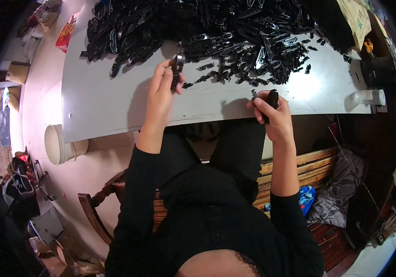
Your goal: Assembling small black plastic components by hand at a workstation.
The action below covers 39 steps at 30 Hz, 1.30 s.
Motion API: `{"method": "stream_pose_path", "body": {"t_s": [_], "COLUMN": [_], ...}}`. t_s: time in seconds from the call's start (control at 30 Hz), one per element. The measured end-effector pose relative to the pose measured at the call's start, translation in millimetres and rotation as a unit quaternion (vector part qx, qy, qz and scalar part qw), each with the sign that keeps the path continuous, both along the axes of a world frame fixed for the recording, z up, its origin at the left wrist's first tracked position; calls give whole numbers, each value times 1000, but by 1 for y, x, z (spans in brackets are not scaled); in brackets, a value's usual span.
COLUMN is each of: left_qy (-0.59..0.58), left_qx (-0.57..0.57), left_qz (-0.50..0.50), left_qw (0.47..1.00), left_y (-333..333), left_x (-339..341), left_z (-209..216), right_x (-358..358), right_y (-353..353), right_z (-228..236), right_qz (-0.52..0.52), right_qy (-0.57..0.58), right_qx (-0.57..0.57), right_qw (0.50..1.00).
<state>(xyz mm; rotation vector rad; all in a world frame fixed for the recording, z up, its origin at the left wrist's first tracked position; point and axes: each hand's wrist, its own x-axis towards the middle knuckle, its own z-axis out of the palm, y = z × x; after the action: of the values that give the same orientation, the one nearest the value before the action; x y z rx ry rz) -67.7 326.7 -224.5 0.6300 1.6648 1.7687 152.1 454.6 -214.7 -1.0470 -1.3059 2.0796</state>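
My left hand (163,85), raised over the near part of the white table (110,106), is closed around a glossy black plastic part (177,69). To the right, by the table's front edge, my right hand (274,115) grips a dark elongated black piece (273,98). A small black clip (254,94) shows at the fingertips of that hand. Beyond both hands lies a heap of long black plastic parts (152,32), and in front of it many small black clips (235,69) are scattered. The fingers partly hide what each hand holds.
A clear jar with a white lid (369,97) lies at the table's right end beside a black box (378,73). A white bucket (55,143) stands on the floor at left. Under me is a wooden slatted bench (322,161) with a grey cushion (341,184).
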Motion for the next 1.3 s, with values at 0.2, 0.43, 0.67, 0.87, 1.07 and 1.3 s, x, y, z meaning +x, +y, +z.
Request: {"method": "stream_pose_path", "body": {"t_s": [0.2, 0.43, 0.67, 0.87, 1.07, 1.3], "left_qy": [-234, -97, 106, 115, 85, -83], "left_qx": [85, 31, 4, 15, 11, -58], "left_qz": [-103, -133, -164, -189, -173, -224], "left_qw": [963, 986, 981, 975, 981, 969], "left_y": [-10, -21, -26, -27, -30, -33], "left_x": [45, 61, 64, 66, 70, 72], "left_z": [15, 20, 16, 11, 8, 20], "right_x": [-17, -53, -52, -46, -46, -50], "right_y": [-28, -60, -63, -61, -63, -69], "right_z": [10, 27, 30, 19, 16, 7], "right_qz": [14, 71, 54, 73, 78, -6], "right_qy": [35, 52, 58, 21, 46, 18], "right_qx": [1, -15, 39, 50, 28, 105], "right_qw": [999, 996, 996, 996, 995, 994]}}
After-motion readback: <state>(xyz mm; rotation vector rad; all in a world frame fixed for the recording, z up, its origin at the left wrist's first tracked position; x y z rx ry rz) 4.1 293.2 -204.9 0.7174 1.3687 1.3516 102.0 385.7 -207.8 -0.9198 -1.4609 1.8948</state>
